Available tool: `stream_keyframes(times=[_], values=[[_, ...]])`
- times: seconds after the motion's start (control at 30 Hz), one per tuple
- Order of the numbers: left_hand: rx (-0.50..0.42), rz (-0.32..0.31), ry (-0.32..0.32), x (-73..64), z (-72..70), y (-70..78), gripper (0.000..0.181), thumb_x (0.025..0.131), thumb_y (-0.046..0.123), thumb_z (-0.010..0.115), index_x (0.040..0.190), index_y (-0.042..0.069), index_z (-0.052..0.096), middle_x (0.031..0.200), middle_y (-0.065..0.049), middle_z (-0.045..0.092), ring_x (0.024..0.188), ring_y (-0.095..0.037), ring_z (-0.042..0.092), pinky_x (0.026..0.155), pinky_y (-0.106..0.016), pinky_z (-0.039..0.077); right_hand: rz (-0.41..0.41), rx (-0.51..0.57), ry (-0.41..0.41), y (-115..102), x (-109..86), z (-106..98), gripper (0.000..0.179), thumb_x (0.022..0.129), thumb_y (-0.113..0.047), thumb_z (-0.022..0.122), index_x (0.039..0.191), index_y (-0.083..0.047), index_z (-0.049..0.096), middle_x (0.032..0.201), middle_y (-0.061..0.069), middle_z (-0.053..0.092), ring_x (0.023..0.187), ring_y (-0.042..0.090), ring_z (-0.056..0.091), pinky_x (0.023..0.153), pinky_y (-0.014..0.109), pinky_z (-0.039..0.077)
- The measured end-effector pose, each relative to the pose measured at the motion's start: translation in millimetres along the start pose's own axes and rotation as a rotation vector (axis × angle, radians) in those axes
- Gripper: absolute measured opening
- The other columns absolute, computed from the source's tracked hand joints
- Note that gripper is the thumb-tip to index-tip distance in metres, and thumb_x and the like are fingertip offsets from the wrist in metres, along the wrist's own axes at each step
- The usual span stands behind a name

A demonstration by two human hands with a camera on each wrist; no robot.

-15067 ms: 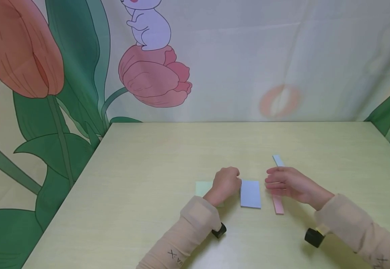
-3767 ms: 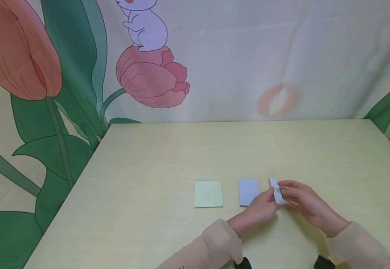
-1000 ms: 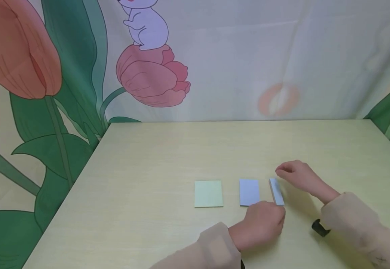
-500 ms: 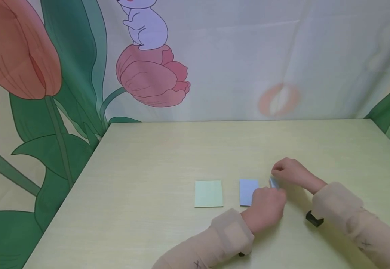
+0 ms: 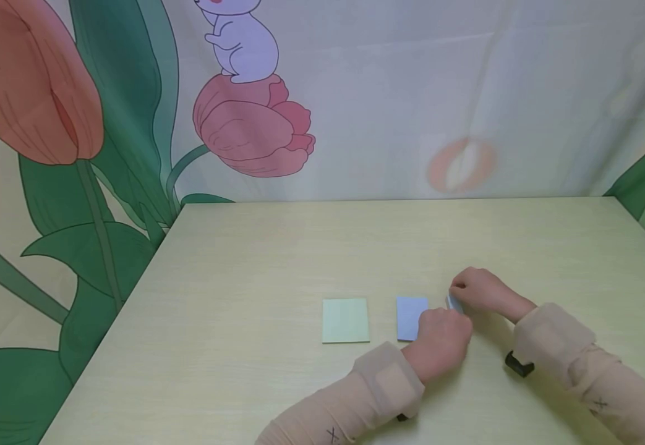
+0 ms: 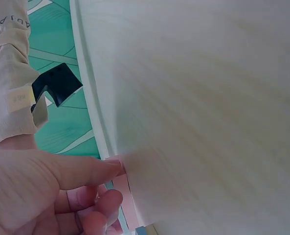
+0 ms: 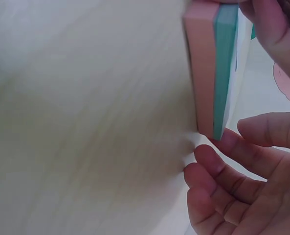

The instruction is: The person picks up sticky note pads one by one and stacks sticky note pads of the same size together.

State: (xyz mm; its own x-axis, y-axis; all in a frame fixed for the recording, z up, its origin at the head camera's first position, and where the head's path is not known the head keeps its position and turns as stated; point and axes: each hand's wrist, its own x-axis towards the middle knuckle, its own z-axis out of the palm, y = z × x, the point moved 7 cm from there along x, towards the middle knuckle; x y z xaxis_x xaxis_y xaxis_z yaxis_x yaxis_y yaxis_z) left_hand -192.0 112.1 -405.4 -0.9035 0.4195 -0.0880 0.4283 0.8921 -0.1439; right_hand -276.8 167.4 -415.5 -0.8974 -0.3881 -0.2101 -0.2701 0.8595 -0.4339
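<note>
A stack of narrow sticky-note pads, pale blue on top in the head view, lies right of the blue pad. Pink and teal layers show in the right wrist view. My left hand covers its near part; in the left wrist view the thumb and a finger pinch the pink layer. My right hand is at the far end. In the right wrist view a fingertip touches that end, with the thumb a little apart and the other fingers loosely bent.
A light green square sticky-note pad lies farther left on the pale table. Between it and the stack is a blue rectangular sticky-note pad, its lower right corner behind my left hand. A printed flower curtain hangs behind the table.
The narrow pads, earlier laid out separately, are now stacked. In the last second my left hand moved up over the stack's near part, and my right hand moved slightly left to the far end.
</note>
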Motion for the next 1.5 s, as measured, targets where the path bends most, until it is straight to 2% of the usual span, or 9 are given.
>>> stream_keyframes(times=[0.13, 0.57, 1.0, 1.17, 1.37, 1.5], values=[[-0.006, -0.016, -0.04, 0.6, 2.2, -0.7, 0.019, 0.083, 0.037, 0.056, 0.067, 0.027, 0.058, 0.064, 0.009, 0.055, 0.056, -0.008, 0.051, 0.044, -0.025, 0.039, -0.004, -0.002, 0.001, -1.5, -1.2, 0.2, 0.023, 0.082, -0.011, 0.046, 0.082, -0.002, 0.067, 0.072, 0.004, 0.06, 0.061, 0.014, 0.045, 0.056, 0.024, 0.035], [-0.008, -0.036, -0.073, 1.1, 3.7, -1.6, 0.02, 0.082, 0.042, 0.055, 0.07, 0.028, 0.06, 0.066, 0.009, 0.056, 0.058, -0.008, 0.053, 0.044, -0.026, 0.039, -0.017, 0.003, -0.005, -6.2, -4.3, -0.6, 0.023, 0.083, -0.011, 0.046, 0.083, -0.002, 0.067, 0.072, 0.004, 0.059, 0.062, 0.014, 0.044, 0.057, 0.025, 0.035], [-0.012, -0.032, -0.08, 2.3, 4.7, -0.8, 0.019, 0.083, 0.041, 0.055, 0.071, 0.027, 0.06, 0.065, 0.009, 0.056, 0.056, -0.008, 0.051, 0.044, -0.026, 0.04, -0.005, 0.005, -0.005, -2.9, -3.8, -2.4, 0.024, 0.084, -0.012, 0.046, 0.089, 0.0, 0.066, 0.08, 0.008, 0.062, 0.067, 0.016, 0.047, 0.061, 0.027, 0.038], [0.006, -0.025, -0.068, 0.4, 3.9, 0.7, 0.019, 0.085, 0.034, 0.054, 0.068, 0.025, 0.059, 0.063, 0.008, 0.054, 0.054, -0.008, 0.05, 0.043, -0.026, 0.04, -0.009, 0.015, -0.008, -2.5, -4.4, -2.8, 0.024, 0.084, -0.013, 0.046, 0.089, 0.0, 0.066, 0.08, 0.007, 0.062, 0.067, 0.016, 0.047, 0.061, 0.026, 0.038], [0.023, -0.02, -0.062, -3.3, 2.5, 1.2, 0.019, 0.085, 0.027, 0.054, 0.067, 0.024, 0.057, 0.061, 0.008, 0.053, 0.053, -0.008, 0.049, 0.042, -0.026, 0.037, -0.006, 0.03, 0.026, 0.1, -4.8, -5.2, 0.024, 0.084, -0.013, 0.046, 0.09, -0.001, 0.065, 0.079, 0.007, 0.06, 0.065, 0.015, 0.046, 0.058, 0.025, 0.036], [0.003, -0.038, -0.112, -7.0, 2.9, -2.1, 0.016, 0.085, 0.029, 0.054, 0.069, 0.026, 0.057, 0.061, 0.008, 0.053, 0.054, -0.008, 0.049, 0.043, -0.026, 0.038, -0.012, 0.07, 0.091, -0.9, -5.8, -10.4, 0.025, 0.086, -0.014, 0.044, 0.092, 0.0, 0.064, 0.078, 0.007, 0.058, 0.061, 0.014, 0.044, 0.056, 0.025, 0.035]])
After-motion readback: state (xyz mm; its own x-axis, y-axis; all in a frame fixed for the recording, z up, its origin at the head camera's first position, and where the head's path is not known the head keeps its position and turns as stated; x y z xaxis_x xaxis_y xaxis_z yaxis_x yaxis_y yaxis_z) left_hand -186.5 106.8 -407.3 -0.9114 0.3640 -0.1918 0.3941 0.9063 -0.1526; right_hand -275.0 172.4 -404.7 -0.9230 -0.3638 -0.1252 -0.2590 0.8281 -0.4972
